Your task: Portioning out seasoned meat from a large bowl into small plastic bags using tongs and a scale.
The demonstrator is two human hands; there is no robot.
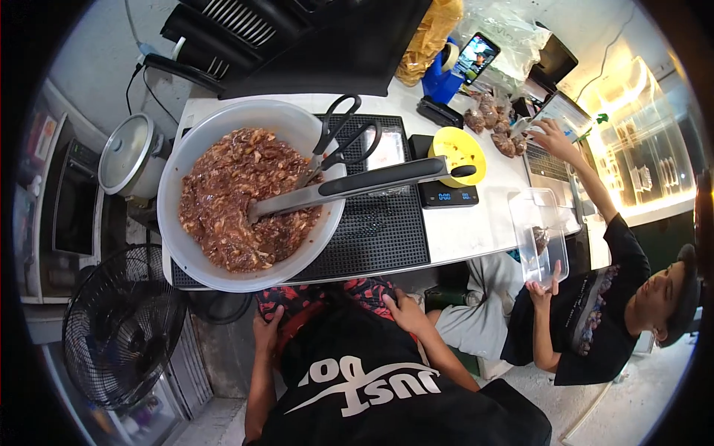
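My left hand [269, 329] rests against the side of my red-and-black patterned shorts [365, 294], thumb up. On the other side, my right hand [408, 315] lies on the shorts, its thumb apart and most fingers hidden. Neither hand appears to hold anything. Before me stands a large translucent plastic bowl [173, 240] of chopped, marinated raw meat [234, 195]. Metal tongs [362, 187] with dark grips lean in it, their handle end by a yellow bowl [474, 148]. Black-handled scissors [329, 142] also stand in the meat.
The yellow bowl sits on a digital kitchen scale [449, 196], beside a black rubber mat [385, 234]. At right, a co-worker [585, 312] holds a clear plastic container [549, 267] and reaches toward bagged meat portions [502, 131] near a laptop [549, 173]. A floor fan [122, 329] stands left.
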